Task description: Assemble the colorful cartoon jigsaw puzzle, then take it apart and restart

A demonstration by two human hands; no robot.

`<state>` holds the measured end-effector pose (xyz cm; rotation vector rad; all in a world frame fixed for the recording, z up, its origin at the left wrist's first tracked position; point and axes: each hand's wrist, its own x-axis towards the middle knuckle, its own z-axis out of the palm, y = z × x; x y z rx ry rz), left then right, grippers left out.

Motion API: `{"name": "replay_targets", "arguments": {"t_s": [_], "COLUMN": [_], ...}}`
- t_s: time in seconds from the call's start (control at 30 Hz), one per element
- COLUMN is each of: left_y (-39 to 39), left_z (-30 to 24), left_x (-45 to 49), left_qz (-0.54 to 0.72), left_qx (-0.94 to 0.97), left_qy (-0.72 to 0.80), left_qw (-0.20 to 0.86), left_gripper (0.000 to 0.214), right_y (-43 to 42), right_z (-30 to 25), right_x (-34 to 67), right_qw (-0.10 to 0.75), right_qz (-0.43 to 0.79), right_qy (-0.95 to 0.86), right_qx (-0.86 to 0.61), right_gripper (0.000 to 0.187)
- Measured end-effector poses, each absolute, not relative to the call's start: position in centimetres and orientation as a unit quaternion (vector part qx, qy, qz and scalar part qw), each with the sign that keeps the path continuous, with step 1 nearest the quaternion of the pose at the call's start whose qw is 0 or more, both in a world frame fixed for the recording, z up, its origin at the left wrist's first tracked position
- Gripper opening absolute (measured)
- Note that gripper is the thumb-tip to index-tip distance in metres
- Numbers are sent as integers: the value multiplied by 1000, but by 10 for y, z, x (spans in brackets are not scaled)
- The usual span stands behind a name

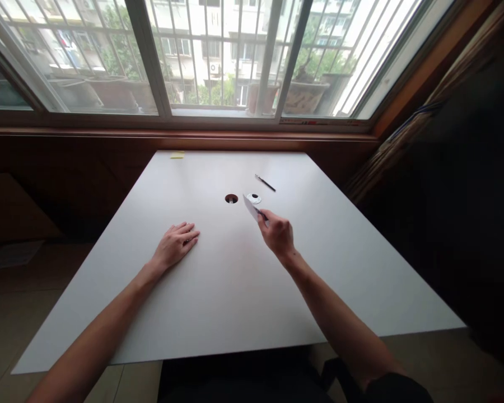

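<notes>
My right hand [279, 232] is closed around the dark handle of a knife [249, 206]. The knife's pale, broad blade points up and away from me, over the table near a round white cover [252, 200] with a dark opening. My left hand [177, 244] lies on the white tabletop [218, 291], palm down with its fingers stretched out and nothing in them. Just left of the blade tip is a round hole [231, 198] cut in the table.
Beyond the white cover lies a dark pen [266, 183]. Yellow sticky notes [177, 155] sit at the far left corner of the table. A barred window [222, 61] rises behind a wooden sill [185, 134]. A dark curtain [420, 129] hangs on the right.
</notes>
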<state>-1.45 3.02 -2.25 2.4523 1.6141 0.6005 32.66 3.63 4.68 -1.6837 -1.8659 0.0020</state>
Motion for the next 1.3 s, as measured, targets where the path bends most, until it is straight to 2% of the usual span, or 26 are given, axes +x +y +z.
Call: {"name": "replay_targets", "arguments": {"t_s": [0.23, 0.4, 0.53, 0.7, 0.83, 0.93, 1.03, 1.17, 1.3], "left_y": [27, 28, 31, 23, 14, 16, 22, 27, 26], "left_z": [-9, -13, -18, -13, -15, -22, -27, -28, -24], "left_x": [-37, -49, -49, -42, -29, -26, -34, -47, -48], "left_qz": [424, 442, 438, 399, 226, 153, 140, 141, 149], "left_qx": [678, 634, 629, 658, 777, 799, 783, 739, 720], "left_qy": [587, 624, 635, 635, 588, 581, 605, 658, 677], "left_qw": [130, 116, 104, 76, 14, -3, -19, -37, -41], "left_gripper": [38, 42, 43, 44, 57, 55, 51, 49, 48], "right_y": [42, 24, 8, 2, -8, -23, -33, -35, -34], "right_z": [53, 39, 36, 34, 22, 9, -5, -20, -21], "right_x": [197, 135, 123, 178, 268, 341, 398, 425, 419], "right_qw": [216, 192, 190, 206, 223, 212, 224, 291, 260], "right_qz": [59, 94, 117, 116, 97, 78, 69, 80, 74], "right_qy": [-780, -822, -854, -869, -869, -859, -841, -795, -803], "right_qx": [-585, -528, -469, -436, -431, -459, -488, -526, -531], "right_gripper": [33, 32, 38, 35, 27, 22, 18, 14, 12]}}
